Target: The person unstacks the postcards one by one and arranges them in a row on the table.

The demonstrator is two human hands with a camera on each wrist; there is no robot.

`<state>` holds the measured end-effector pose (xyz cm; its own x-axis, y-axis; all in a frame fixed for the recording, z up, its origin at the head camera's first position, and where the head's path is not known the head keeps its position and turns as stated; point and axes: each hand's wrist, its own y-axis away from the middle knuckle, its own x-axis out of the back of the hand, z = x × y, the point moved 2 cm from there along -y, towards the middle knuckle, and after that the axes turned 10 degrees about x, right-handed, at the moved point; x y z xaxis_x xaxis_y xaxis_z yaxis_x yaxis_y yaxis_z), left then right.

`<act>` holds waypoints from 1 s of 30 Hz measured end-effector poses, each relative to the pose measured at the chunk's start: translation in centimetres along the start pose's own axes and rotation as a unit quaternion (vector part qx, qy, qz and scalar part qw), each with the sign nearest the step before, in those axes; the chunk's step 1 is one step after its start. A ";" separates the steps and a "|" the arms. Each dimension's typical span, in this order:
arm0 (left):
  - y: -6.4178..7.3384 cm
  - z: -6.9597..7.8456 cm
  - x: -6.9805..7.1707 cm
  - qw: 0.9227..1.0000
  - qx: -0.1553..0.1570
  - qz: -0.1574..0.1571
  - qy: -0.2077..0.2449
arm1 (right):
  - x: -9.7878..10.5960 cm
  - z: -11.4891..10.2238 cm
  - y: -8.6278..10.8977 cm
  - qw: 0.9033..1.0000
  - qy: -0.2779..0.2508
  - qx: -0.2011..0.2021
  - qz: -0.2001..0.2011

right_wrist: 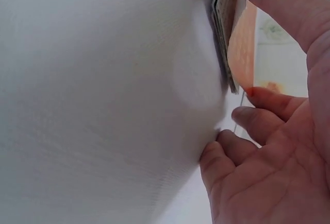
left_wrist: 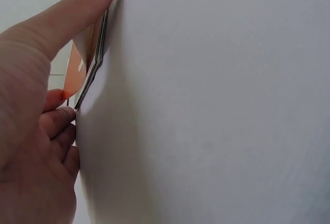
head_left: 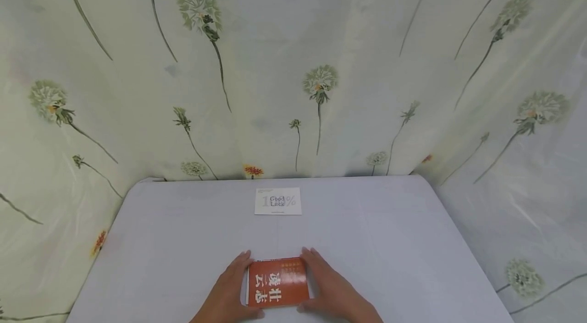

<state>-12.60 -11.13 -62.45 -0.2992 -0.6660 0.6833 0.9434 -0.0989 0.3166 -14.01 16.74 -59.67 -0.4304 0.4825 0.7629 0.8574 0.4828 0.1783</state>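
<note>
A small red booklet (head_left: 278, 282) with large white Chinese characters lies on the white-covered table near its front, its writing turned sideways. My left hand (head_left: 224, 290) holds its left end, thumb at the near edge and fingers at the far edge. The same hold, mirrored, is kept by my right hand (head_left: 332, 290) at the right end. In the left wrist view the orange-red cover (left_wrist: 75, 72) bows away from a thin dark-edged stack beneath. The right wrist view shows that cover (right_wrist: 243, 49) lifted too, with a fingertip at its corner.
Behind the booklet lies a white card (head_left: 277, 202) printed "Good Luck" over a grey "100%". The white table (head_left: 183, 226) ends at a curtain (head_left: 275, 58) with dandelion prints, which also hangs along both sides.
</note>
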 end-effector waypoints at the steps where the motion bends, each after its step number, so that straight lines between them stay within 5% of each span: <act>1: 0.0 0.0 0.0 1.000 0.003 -0.002 0.003 | 0.0 0.0 0.0 1.000 -0.007 0.000 0.000; 10: 0.4 0.1 0.7 0.999 0.004 -0.026 0.026 | 0.3 0.0 -0.1 1.000 -0.023 0.013 -0.006; 30: 0.0 -0.6 1.4 0.999 0.000 -0.019 0.039 | 1.0 -1.0 -1.6 1.000 -0.001 0.023 -0.012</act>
<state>-12.94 -12.48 -61.87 -0.3235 -0.7166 0.6179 0.9313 -0.1256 0.3419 -15.52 15.71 -58.58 -0.4516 0.4716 0.7574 0.8327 0.5277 0.1679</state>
